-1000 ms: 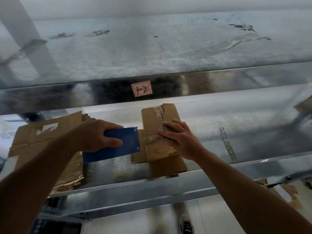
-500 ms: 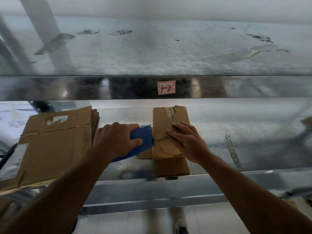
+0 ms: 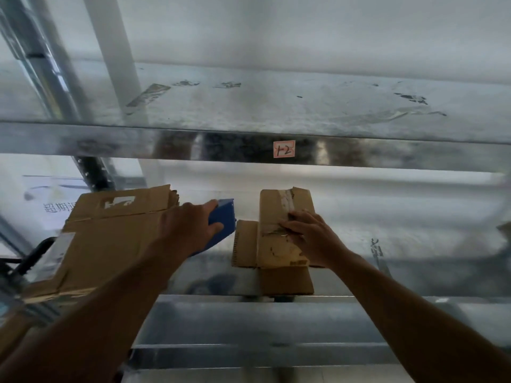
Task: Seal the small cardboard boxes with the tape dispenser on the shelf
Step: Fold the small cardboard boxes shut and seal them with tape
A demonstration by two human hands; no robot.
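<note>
A small cardboard box (image 3: 279, 252) lies on the metal shelf (image 3: 414, 272), with worn tape across its top and one flap spread out to its left. My right hand (image 3: 309, 236) presses down on the box top, fingers laid over the tape. My left hand (image 3: 190, 230) grips the blue tape dispenser (image 3: 222, 217), holding it just left of the box and slightly apart from it. Most of the dispenser is hidden behind my fingers.
A stack of flattened cardboard (image 3: 110, 239) lies on the shelf to the left. Above runs a second metal shelf (image 3: 249, 139) whose front edge bears a pink label (image 3: 284, 149) marked 12. The lower shelf stretches bare to the right.
My left hand drew the blue dispenser back from the box's left side to a small gap. My right hand stays on the box. The camera tilted upward.
</note>
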